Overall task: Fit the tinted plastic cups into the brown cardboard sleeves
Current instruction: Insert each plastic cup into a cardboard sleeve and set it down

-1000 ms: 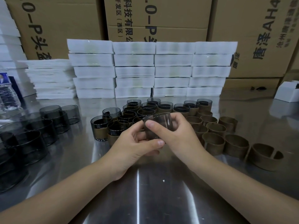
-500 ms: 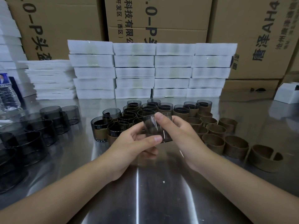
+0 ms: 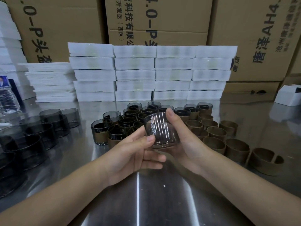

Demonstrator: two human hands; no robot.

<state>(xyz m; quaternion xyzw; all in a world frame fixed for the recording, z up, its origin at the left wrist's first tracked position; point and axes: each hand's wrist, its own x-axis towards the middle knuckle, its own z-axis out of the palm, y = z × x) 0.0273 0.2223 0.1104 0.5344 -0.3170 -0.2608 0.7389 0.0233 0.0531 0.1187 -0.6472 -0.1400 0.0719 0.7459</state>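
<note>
A bare tinted plastic cup (image 3: 160, 130) is held above the steel table between both hands. My right hand (image 3: 184, 141) wraps its right side, index finger over the rim. My left hand (image 3: 135, 154) supports it from the left, thumb pressed on its lower wall. Behind the hands stands a cluster of cups fitted in brown sleeves (image 3: 104, 134). Empty brown cardboard sleeves (image 3: 237, 148) lie in rows to the right. Bare tinted cups (image 3: 48, 123) are stacked at the left.
Stacks of white flat boxes (image 3: 135, 74) form a wall behind the cups, with large cardboard cartons (image 3: 162, 22) behind them. A plastic bottle (image 3: 6, 98) stands at the far left. A small white box (image 3: 288, 95) sits at the far right. The steel table (image 3: 146, 201) shines in front.
The cup has been turned and lowered slightly between the hands. My left hand has opened out under it, and my right hand has shifted around its right side.
</note>
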